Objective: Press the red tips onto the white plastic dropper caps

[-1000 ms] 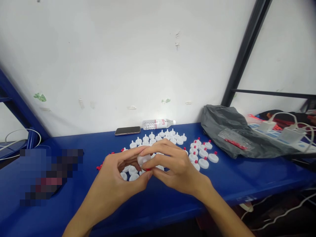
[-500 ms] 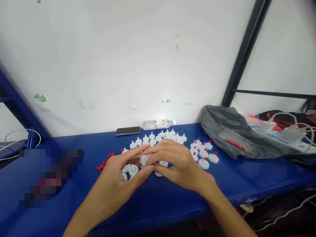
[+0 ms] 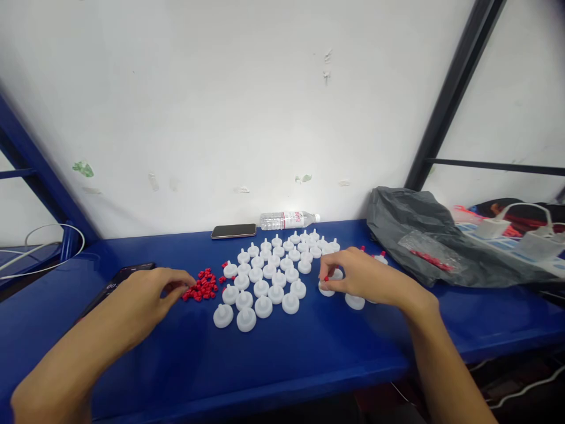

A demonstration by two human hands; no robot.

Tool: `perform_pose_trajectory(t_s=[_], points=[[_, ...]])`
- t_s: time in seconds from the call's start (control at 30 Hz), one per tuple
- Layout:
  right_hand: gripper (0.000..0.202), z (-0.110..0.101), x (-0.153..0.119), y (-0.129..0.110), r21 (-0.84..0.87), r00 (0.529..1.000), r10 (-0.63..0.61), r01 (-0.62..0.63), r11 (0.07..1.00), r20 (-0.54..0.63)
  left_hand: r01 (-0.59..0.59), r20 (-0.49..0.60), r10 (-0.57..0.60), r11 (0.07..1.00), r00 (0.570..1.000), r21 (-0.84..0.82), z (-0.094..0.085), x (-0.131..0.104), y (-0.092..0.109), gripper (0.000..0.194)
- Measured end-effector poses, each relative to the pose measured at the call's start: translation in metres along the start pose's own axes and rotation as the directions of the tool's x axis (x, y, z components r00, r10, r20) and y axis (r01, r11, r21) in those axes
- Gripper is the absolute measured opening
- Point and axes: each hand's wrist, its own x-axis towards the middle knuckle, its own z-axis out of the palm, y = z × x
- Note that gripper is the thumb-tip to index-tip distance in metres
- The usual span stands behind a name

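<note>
My left hand (image 3: 165, 288) is at the left edge of a pile of small red caps (image 3: 203, 285), thumb and forefinger curled in a pinch. Whether a cap sits between those fingertips is hidden. On the right, my right hand (image 3: 353, 272) grips a white nozzle lid (image 3: 326, 291) with a red cap on its tip, low at the table surface. Between the hands, many white nozzle lids (image 3: 263, 306) stand tip up with bare tips. More lids with red caps, such as one white lid (image 3: 355, 301), lie beneath and beyond my right hand, partly covered.
A lit phone (image 3: 128, 272) lies left, partly behind my left hand. Along the wall are a dark phone (image 3: 233, 231) and a plastic bottle (image 3: 289, 220) on its side. A grey plastic bag (image 3: 406, 224), a clear bag of red pieces (image 3: 430, 253) and a power strip (image 3: 541, 253) sit right.
My hands were together at the centre around a white lid. They have parted: the left moved to the red caps, the right carried a red-capped lid to the right-hand group.
</note>
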Motion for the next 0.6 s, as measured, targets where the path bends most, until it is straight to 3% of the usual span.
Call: perform_pose_trajectory(t_s=[0.1, 0.17, 0.33, 0.43, 0.6], points=[[0.012, 0.003, 0.002, 0.004, -0.050, 1.000, 0.002, -0.002, 0.999, 0.000, -0.023, 0.132, 0.014, 0.998, 0.991, 0.066, 0.005, 0.001, -0.004, 0.029], [0.011, 0.003, 0.003, 0.006, -0.094, 1.000, 0.021, -0.020, 0.995, 0.011, -0.014, 0.140, 0.004, 0.997, 0.990, 0.071, 0.009, 0.002, -0.002, 0.029], [0.023, 0.001, 0.001, 0.001, -0.121, 1.000, 0.028, -0.028, 0.992, 0.000, 0.076, 0.264, -0.114, 0.986, 0.958, 0.147, 0.011, 0.004, 0.007, 0.026], [0.029, 0.004, 0.001, -0.007, -0.103, 0.999, -0.008, 0.005, 0.995, -0.031, 0.101, 0.286, -0.143, 0.982, 0.948, 0.160, 0.011, 0.005, 0.009, 0.026], [0.022, 0.014, 0.005, -0.020, -0.110, 0.993, -0.111, 0.105, 0.988, -0.046, 0.119, 0.320, -0.161, 0.982, 0.934, 0.147, 0.018, 0.007, 0.002, 0.022]])
